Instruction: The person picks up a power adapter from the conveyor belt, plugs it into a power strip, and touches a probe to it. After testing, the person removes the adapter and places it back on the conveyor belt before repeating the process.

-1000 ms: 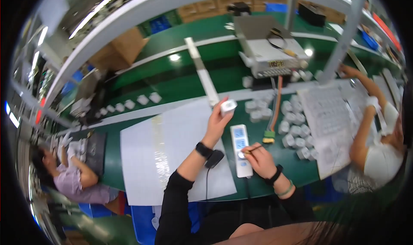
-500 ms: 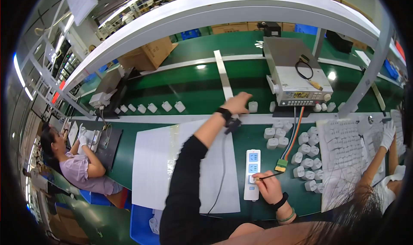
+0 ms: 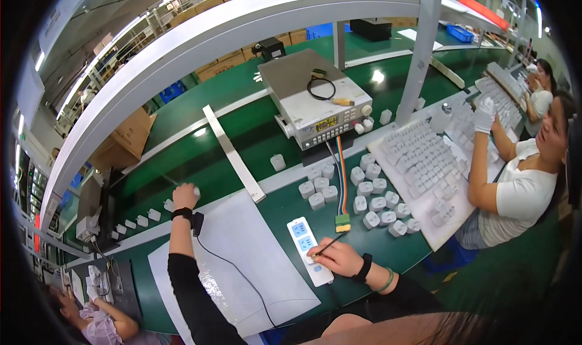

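My left hand (image 3: pixel 186 196) is over the green belt beyond the bench's far edge, with its fingers curled. A white plug charger (image 3: pixel 196 192) shows at its fingertips. A wired black strap sits on that wrist. My right hand (image 3: pixel 341 258) pinches the plug end of a short black cable (image 3: pixel 330 243) against a white power strip (image 3: pixel 321 277) with blue sockets. What lies under those fingertips is partly hidden. The cable runs to a green connector (image 3: pixel 343 220) on coloured wires from a grey bench meter (image 3: pixel 318 96).
White chargers (image 3: pixel 373 202) stand in groups right of the power strip, and more line the belt (image 3: pixel 142 221). A white sheet (image 3: pixel 236 260) covers the bench under my left arm. A metal bar (image 3: pixel 233 154) crosses the belt. Co-workers (image 3: pixel 515 181) sit on both sides.
My left hand has moved left along the belt, away from the metal bar, and its fingers have closed around a charger. My right hand keeps its pinch at the power strip. The view has turned right.
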